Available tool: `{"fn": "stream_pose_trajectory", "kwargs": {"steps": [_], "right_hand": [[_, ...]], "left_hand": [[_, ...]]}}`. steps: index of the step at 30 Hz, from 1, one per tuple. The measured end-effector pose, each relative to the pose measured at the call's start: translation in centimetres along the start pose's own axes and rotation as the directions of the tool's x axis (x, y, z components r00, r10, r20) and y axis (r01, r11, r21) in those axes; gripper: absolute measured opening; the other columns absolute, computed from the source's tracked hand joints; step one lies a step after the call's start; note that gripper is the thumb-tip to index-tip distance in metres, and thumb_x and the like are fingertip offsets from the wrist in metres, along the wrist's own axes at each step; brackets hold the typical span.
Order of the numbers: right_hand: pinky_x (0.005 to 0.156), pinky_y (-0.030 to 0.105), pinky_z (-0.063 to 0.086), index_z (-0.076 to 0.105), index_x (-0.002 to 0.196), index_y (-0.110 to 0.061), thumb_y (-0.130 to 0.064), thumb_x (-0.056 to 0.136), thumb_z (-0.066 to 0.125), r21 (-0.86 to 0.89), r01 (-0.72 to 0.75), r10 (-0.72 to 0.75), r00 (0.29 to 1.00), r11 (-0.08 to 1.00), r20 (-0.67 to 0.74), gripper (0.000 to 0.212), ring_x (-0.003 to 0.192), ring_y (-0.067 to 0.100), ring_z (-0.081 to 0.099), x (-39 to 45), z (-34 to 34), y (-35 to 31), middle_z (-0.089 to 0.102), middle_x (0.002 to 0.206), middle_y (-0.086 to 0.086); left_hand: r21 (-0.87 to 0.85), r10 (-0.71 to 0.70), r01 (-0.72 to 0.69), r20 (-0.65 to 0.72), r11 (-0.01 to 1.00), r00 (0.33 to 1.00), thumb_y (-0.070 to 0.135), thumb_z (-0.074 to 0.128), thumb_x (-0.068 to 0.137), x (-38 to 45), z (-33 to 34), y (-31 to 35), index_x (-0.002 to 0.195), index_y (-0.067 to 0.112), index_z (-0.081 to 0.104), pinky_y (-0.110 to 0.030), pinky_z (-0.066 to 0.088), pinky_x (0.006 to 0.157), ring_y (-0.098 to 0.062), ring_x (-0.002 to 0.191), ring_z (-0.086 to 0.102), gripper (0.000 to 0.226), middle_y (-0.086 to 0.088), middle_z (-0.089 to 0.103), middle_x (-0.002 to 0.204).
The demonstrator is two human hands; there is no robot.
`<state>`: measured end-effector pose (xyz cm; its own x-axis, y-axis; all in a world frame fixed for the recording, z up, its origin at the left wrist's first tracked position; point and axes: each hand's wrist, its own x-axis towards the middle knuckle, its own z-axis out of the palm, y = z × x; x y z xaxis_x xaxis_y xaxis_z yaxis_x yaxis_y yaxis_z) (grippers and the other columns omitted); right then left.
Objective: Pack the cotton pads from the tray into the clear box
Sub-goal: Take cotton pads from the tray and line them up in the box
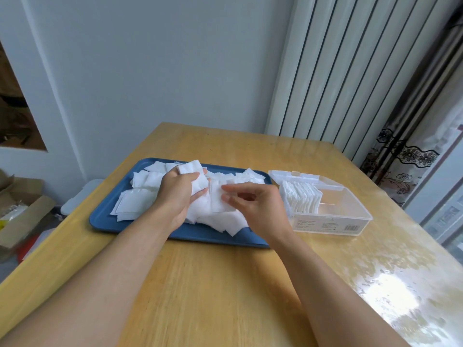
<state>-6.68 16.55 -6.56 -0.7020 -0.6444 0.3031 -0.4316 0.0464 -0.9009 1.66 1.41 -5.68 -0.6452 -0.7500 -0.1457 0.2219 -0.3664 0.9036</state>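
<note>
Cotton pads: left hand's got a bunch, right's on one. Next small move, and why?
Probably lift the pad under the right hand onto the stack in the left hand: the right fingertips are pinching at it, and the clear box has room right of its upright row.

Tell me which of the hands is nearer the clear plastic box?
Right. The right hand hovers over the blue tray's right end, beside the clear plastic box; the left hand grips pads farther left.

The left hand (179,194) covered part of the cotton pads (140,199) and the tray (105,219) floor beneath them. Print on the clear box (333,221) label was too small to read. Both forearms and the table (225,284) ran off the lower edge.
</note>
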Motion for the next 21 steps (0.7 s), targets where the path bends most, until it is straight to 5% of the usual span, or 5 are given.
{"fn": "stream_pose_trajectory", "kwargs": {"steps": [3,7,14,21], "right_hand": [[0.088,0.037,0.058,0.077,0.089,-0.029,-0.006,0.083,0.081,0.124,-0.013,0.021,0.998,0.992,-0.062,0.025,0.084,0.02,0.07,0.3,-0.4,0.0,0.075,0.083,-0.008],[0.073,0.024,0.053,0.067,0.091,-0.018,-0.007,0.079,0.085,0.188,-0.042,0.067,0.989,0.981,-0.128,0.024,0.076,0.009,0.061,0.5,-0.6,0.1,0.065,0.077,-0.013],[0.073,0.027,0.058,0.069,0.094,-0.019,-0.019,0.079,0.087,0.221,-0.112,0.152,0.973,0.969,-0.171,0.024,0.083,0.01,0.07,0.6,-0.8,0.0,0.073,0.091,0.0],[0.067,0.019,0.052,0.072,0.097,-0.019,-0.024,0.08,0.087,0.298,-0.197,0.246,0.959,0.934,-0.139,0.023,0.074,0.001,0.069,0.5,-1.0,-0.2,0.075,0.08,-0.005]], "left_hand": [[0.029,-0.08,0.077,0.133,0.997,0.988,0.01,0.054,0.103,-0.7,0.5,0.0,0.119,0.004,0.064,-0.041,0.061,0.083,-0.028,0.103,0.073,0.02,-0.02,0.073,0.117],[0.124,-0.134,0.097,0.334,0.988,0.933,0.03,0.065,0.098,-1.3,0.9,0.0,0.125,-0.001,0.065,-0.045,0.062,0.086,-0.034,0.112,0.07,0.041,-0.021,0.071,0.122],[0.149,-0.045,0.0,0.299,0.989,0.953,0.011,0.076,0.089,-1.5,1.1,-0.4,0.122,0.002,0.068,-0.044,0.062,0.085,-0.035,0.114,0.07,0.035,-0.021,0.071,0.122],[0.13,-0.044,0.004,0.302,0.992,0.952,0.007,0.074,0.088,-1.7,1.1,-0.4,0.122,0.005,0.068,-0.04,0.063,0.082,-0.033,0.111,0.071,0.034,-0.018,0.073,0.119]]}}
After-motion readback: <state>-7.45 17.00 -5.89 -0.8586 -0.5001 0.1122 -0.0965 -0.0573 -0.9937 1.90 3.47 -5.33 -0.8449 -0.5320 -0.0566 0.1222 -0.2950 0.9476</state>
